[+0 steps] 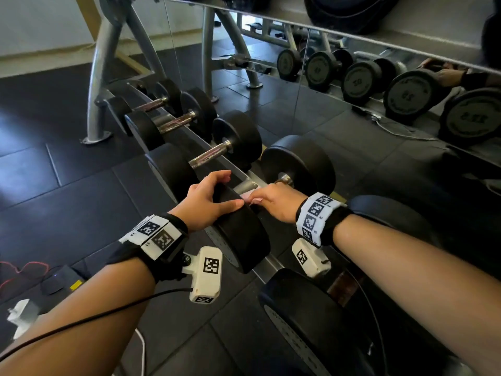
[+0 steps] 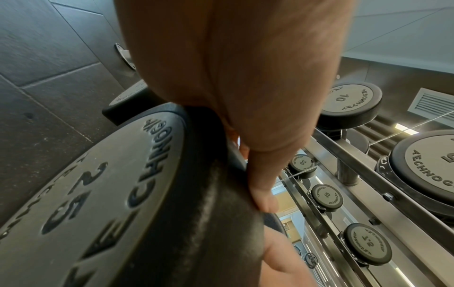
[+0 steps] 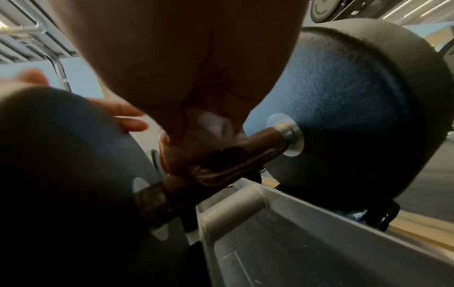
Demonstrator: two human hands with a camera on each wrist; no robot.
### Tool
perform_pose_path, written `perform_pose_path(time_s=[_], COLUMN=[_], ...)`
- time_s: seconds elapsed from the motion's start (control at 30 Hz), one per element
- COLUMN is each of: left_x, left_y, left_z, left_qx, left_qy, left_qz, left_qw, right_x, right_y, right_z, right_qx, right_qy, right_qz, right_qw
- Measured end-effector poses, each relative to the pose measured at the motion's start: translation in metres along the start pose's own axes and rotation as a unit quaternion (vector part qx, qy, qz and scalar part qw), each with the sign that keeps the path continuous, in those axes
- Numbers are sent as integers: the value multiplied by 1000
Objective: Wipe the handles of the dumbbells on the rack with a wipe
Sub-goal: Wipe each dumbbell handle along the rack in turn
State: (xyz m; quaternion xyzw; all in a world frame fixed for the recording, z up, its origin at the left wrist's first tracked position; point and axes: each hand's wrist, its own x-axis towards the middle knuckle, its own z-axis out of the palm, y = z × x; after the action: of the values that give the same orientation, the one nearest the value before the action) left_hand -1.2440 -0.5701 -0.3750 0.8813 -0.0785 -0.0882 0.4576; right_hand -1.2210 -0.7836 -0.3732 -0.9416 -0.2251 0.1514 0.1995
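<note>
On the grey rack [image 1: 245, 185] lies a black dumbbell with a brown, worn handle [image 3: 265, 139]. My right hand [image 1: 271, 202] is wrapped round that handle with a white wipe [image 1: 248, 196] under the fingers; the wipe [image 3: 213, 124] bunches out of my right hand [image 3: 176, 155] in the right wrist view. My left hand [image 1: 225, 189] holds the dumbbell's near weight head [image 1: 238, 234], thumb on one side and fingers over the top. The left wrist view shows that head [image 2: 98, 194] marked 32, with my left hand [image 2: 270, 227] clamped over its rim. The far head [image 1: 301, 164] stands beyond my right hand.
Smaller dumbbells [image 1: 214, 153] line the rack to the far left, and a bigger one [image 1: 311, 321] lies close to me. A mirror [image 1: 406, 96] behind reflects the row. The rack's upper shelf [image 1: 352, 31] overhangs. Cables [image 1: 27, 270] and a white plug [image 1: 19, 316] lie on the floor at left.
</note>
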Motion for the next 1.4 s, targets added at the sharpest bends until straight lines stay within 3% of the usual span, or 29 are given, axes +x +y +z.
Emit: perform_pose_path(time_s=[0.13, 0.2, 0.3, 0.33, 0.4, 0.5, 0.6, 0.67, 0.73, 0.83, 0.9, 1.13, 1.3, 1.4], left_x=[0, 0, -1, -1, -1, -1, 0, -1, -1, -2, -3, -4, -6, -6], left_y=[1, 1, 3, 3, 4, 4, 4, 3, 4, 7, 9, 12, 13, 14], left_z=[-1, -2, -1, -1, -1, -1, -1, -2, -1, -2, -3, -3, -4, -4], left_qx=[-9, -12, -15, -15, -13, -12, -10, -8, -9, -7, -1, 9, 7, 12], left_qy=[1, -4, -5, -6, -6, -5, -5, -7, -7, -8, -10, 0, -4, -3], left_qz=[-2, -6, -9, -10, -13, -16, -15, -16, -14, -13, -12, -11, -27, -34], left_qw=[1000, 1000, 1000, 1000, 1000, 1000, 1000, 1000, 1000, 1000, 1000, 1000, 1000, 999], right_x=[-22, -33, -48, -52, -58, -59, -54, -51, -49, -41, -34, -10, -8, -5], right_y=[-4, 2, 8, 10, 13, 15, 18, 19, 19, 20, 23, 24, 25, 26], right_z=[-6, -10, -12, -12, -9, -8, -12, -13, -16, -19, -20, -20, -18, -17], right_qx=[119, 165, 267, 251, 206, 237, 215, 197, 194, 40, -45, -35, -38, -5], right_qy=[-13, 45, 157, 180, 208, 251, 227, 224, 178, 93, 92, 145, 141, 111], right_qz=[22, 80, 233, 257, 270, 280, 269, 229, 186, 139, 118, 146, 48, 47], right_qw=[993, 982, 922, 916, 917, 896, 911, 926, 947, 985, 988, 978, 988, 993])
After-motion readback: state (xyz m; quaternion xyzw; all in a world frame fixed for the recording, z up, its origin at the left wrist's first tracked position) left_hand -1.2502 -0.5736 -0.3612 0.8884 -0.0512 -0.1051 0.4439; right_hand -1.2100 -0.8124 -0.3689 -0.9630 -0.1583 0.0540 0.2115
